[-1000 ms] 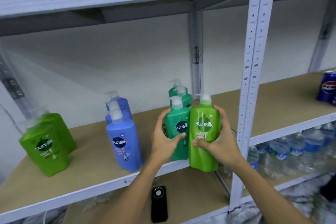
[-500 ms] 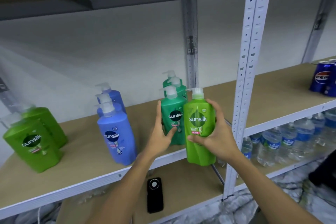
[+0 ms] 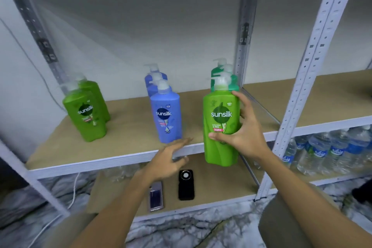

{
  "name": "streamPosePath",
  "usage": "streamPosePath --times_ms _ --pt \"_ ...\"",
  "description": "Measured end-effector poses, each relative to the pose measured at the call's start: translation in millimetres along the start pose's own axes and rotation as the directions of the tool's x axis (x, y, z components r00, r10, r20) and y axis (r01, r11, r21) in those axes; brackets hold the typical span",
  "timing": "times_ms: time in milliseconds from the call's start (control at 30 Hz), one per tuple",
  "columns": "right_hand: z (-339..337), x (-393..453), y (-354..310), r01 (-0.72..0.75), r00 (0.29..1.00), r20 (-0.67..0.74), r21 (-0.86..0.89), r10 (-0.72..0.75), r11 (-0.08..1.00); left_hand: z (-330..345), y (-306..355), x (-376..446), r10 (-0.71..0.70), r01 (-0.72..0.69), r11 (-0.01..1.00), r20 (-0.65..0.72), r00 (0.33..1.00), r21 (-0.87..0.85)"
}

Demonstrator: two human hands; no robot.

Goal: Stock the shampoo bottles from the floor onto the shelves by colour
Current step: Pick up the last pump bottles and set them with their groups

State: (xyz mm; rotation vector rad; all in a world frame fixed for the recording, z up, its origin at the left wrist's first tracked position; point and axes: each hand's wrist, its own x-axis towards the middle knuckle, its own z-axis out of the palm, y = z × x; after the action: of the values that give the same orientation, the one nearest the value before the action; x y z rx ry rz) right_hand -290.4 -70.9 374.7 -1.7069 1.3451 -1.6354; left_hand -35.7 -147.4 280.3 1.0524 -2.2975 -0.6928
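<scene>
The light green shampoo bottle (image 3: 220, 127) is upright in the right hand (image 3: 243, 135), in front of the shelf (image 3: 124, 155) edge and not resting on the board; the thumb crosses its lower label and the fingers curl round its right side. Behind it stand the teal bottles (image 3: 231, 82) in a row. The left hand (image 3: 167, 159) hovers at the shelf edge, fingers spread and holding nothing. Mid-shelf stand 3 blue bottles (image 3: 166, 115); far left, 2 light green bottles (image 3: 86, 115). On the lower shelf lie a black device (image 3: 186, 185) and a phone (image 3: 155, 197); water bottles (image 3: 330, 153) stand at the right.
</scene>
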Motion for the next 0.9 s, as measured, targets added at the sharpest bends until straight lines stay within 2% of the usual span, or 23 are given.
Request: streamPosePath --times_ms 133,267,367,467,567,667,900 --pt "34.8 -3.4 -16.3 0.060 0.998 0.035 0.023 -0.061 0.998 -28.5 -17.1 -34.7 -0.039 0.041 0.999 -0.068 0.997 0.031" --pt "81.8 -3.9 -33.4 0.119 0.989 0.086 0.073 -0.125 0.990 -64.7 -46.5 -66.9 -0.179 0.194 0.978 -0.166 0.970 0.080" --pt "119.8 2.2 -44.8 0.147 0.977 0.145 0.075 -0.156 0.986 -98.9 -70.7 -86.7 -0.327 0.350 0.919 -0.145 0.934 0.183" --pt "155.7 13.3 -53.9 0.174 0.953 0.247 0.023 -0.175 0.984 -128.6 -106.7 -108.6 -0.422 0.431 0.843 -0.100 0.901 0.323" --pt "193.8 23.5 -55.8 0.214 0.931 0.305 -0.010 -0.201 0.977 -143.3 -122.3 -129.7 -0.550 0.568 0.777 -0.146 0.822 0.272" --pt "237.9 30.3 -51.2 0.240 0.930 0.289 -0.010 -0.227 0.971 -150.5 -129.8 -139.8 -0.583 0.607 0.760 -0.168 0.795 0.232" --pt "319.9 32.6 -26.3 0.200 0.949 0.242 0.030 -0.201 0.979 -162.1 -144.1 -162.2 -0.506 0.555 0.810 -0.253 0.825 0.188"
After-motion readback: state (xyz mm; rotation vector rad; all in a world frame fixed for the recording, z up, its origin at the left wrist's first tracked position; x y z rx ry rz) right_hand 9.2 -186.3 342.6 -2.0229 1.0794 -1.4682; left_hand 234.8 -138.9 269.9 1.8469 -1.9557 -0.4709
